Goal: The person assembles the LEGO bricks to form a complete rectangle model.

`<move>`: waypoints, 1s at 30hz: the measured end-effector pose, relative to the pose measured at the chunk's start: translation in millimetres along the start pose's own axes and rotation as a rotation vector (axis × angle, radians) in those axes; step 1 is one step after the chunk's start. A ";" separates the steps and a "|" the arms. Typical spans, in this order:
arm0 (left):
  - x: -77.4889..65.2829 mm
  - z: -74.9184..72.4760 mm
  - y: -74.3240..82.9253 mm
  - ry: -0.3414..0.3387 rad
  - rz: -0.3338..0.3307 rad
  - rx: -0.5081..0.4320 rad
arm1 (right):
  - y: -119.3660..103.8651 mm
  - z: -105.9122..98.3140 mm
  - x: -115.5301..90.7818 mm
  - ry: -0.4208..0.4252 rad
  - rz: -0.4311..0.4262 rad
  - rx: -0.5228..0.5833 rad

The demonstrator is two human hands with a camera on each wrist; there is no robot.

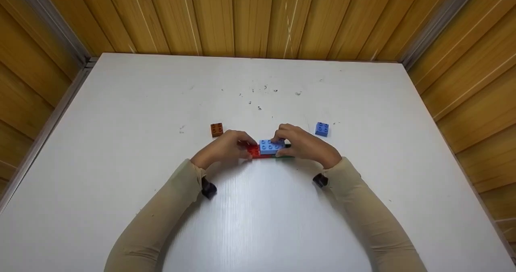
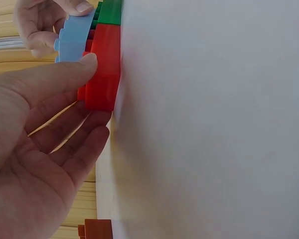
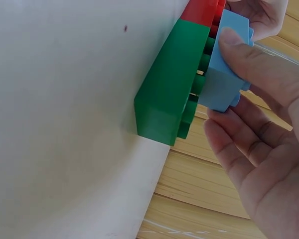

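A red brick [image 2: 103, 64] and a green brick [image 3: 167, 79] stand end to end on the white table, studs up. My left hand [image 1: 225, 145] holds the red brick at its outer end, thumb on the near side and fingers behind. Between thumb and fingers my right hand [image 1: 304, 143] pinches a light blue brick [image 1: 269, 147]. This brick lies across the seam of the red and green ones; studs of the green brick show in a gap beneath it in the right wrist view. The right fingers hide part of the green brick in the head view.
An orange-brown brick [image 1: 217, 129] lies beyond the left hand, and a small blue brick [image 1: 322, 129] beyond the right. The white table [image 1: 258, 223] carries dark scuff marks toward its back. Wood-patterned walls [image 1: 250, 18] rise behind and at both sides.
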State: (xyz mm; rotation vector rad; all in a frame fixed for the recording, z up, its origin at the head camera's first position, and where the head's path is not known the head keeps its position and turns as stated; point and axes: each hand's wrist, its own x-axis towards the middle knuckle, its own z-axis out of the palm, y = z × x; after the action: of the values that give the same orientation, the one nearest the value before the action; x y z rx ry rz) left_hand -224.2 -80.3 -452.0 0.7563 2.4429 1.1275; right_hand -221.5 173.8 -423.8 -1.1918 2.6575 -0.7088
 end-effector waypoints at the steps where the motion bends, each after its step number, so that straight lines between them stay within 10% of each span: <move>1: 0.2 0.0 0.2 -0.001 0.004 0.006 | 0.0 0.0 0.4 -0.005 0.004 0.004; 30: -0.3 -3.4 0.1 -0.008 0.049 0.012 | 5.0 4.3 4.2 0.016 0.053 0.163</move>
State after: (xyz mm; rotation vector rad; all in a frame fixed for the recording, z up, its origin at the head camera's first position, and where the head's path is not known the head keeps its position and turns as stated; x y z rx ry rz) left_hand -225.7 -82.5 -449.8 0.8269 2.4394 1.1261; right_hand -226.3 172.0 -429.7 -1.0744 2.5752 -0.9099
